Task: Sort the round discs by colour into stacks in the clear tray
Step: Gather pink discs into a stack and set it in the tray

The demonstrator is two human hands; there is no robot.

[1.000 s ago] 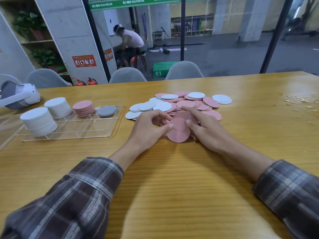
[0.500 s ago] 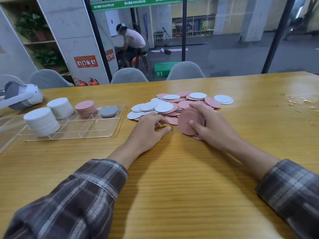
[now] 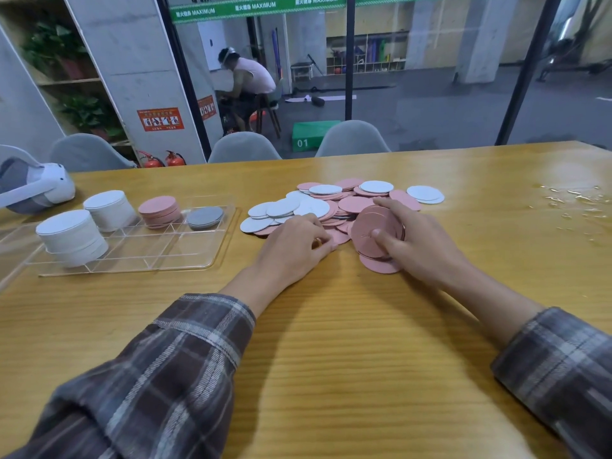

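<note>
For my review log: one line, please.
right hand grips pink disc bunch | left hand at loose pile, grip unclear | tray partly stacked

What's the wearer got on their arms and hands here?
Both arms are in long plaid shirt sleeves, dark grey-brown with pale crossing stripes: left sleeve, right sleeve. The cuffs end short of the wrists. The left hand and right hand are bare, with no gloves, rings or watch in view.

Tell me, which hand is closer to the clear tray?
Left. The left hand rests at the disc pile, just right of the clear tray; the right hand holds pink discs farther right.
</note>
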